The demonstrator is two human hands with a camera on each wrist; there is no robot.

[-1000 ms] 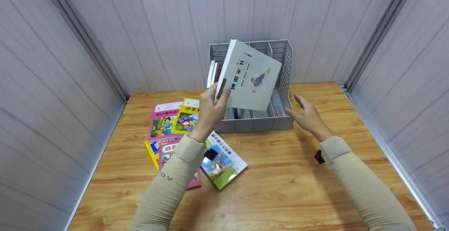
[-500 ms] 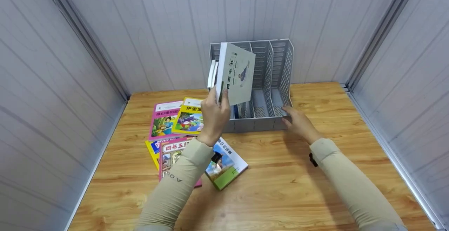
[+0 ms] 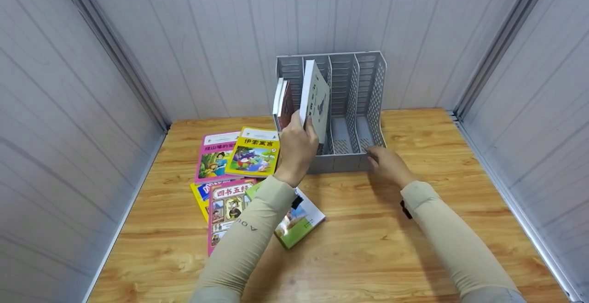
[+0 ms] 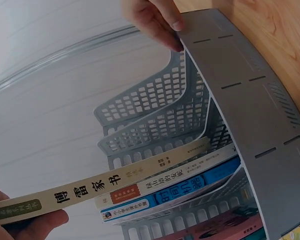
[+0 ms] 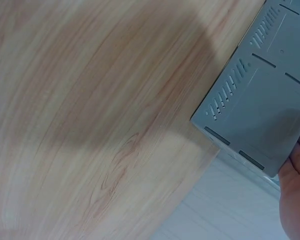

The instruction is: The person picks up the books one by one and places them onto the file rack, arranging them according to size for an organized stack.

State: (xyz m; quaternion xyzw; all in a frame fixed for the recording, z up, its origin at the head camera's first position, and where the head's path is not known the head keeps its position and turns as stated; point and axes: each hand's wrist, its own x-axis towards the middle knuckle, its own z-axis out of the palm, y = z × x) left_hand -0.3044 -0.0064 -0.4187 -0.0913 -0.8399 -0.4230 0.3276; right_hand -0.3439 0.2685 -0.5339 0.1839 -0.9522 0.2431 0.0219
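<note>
My left hand (image 3: 299,144) grips a thick white book (image 3: 317,105) by the lower end of its spine, fingers on one side and thumb on the other. The book stands nearly upright, partly inside the second compartment from the left of a grey file rack (image 3: 349,162). In the left wrist view its spine (image 4: 100,186) lies alongside a book with a blue spine (image 4: 185,186) and a pale-spined one. My right hand (image 3: 389,165) holds the rack's front right corner, with fingertips over the front edge. In the right wrist view only part of this hand (image 5: 297,195) shows.
Thin books, one white-spined (image 3: 278,96) and one dark red (image 3: 286,103), stand in the leftmost compartment. On the wooden table (image 3: 377,248) to the left lie a yellow book (image 3: 253,151), a pink book (image 3: 225,202) and several others. Pale panel walls stand behind and at both sides.
The white book has turned from cover-facing to nearly edge-on and come down into the rack with my left hand. My right hand has moved left onto the rack's front corner.
</note>
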